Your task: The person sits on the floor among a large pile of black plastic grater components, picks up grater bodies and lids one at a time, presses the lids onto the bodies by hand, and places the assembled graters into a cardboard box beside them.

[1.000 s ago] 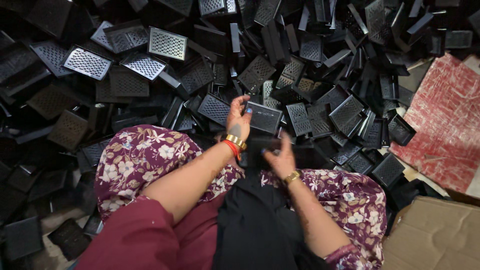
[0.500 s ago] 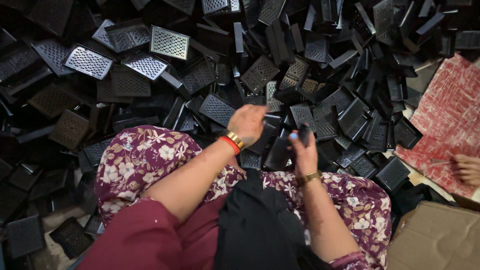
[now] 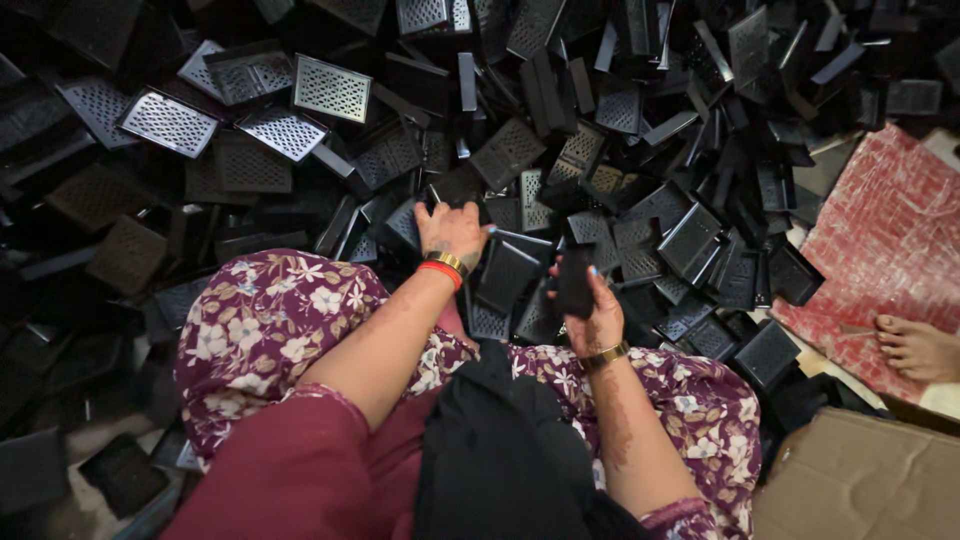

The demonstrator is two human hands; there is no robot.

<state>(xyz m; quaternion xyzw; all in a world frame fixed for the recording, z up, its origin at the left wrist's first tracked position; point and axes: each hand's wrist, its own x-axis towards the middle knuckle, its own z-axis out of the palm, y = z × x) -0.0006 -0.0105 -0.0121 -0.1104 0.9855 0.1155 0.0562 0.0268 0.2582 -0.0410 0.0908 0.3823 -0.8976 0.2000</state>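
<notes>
A seated person in floral trousers reaches into a heap of black perforated metal trays (image 3: 640, 130) that fills the upper frame from edge to edge. The right hand (image 3: 595, 315), just right of centre, is closed around a dark tray piece (image 3: 575, 280), held upright with its upper end rising above the fingers. The left hand (image 3: 452, 228), at centre, lies palm down with fingers spread on the pile, touching a black tray (image 3: 508, 272) that sits just beside the held piece; whether it grips anything cannot be told. A red bangle and a gold one (image 3: 443, 267) circle the left wrist. At upper left, several silver perforated trays (image 3: 332, 88) lie on the black ones. A red patterned sack (image 3: 880, 250) covers the right edge, another person's bare foot (image 3: 918, 347) resting on it. Brown cardboard (image 3: 860, 480) occupies the lower right corner.
</notes>
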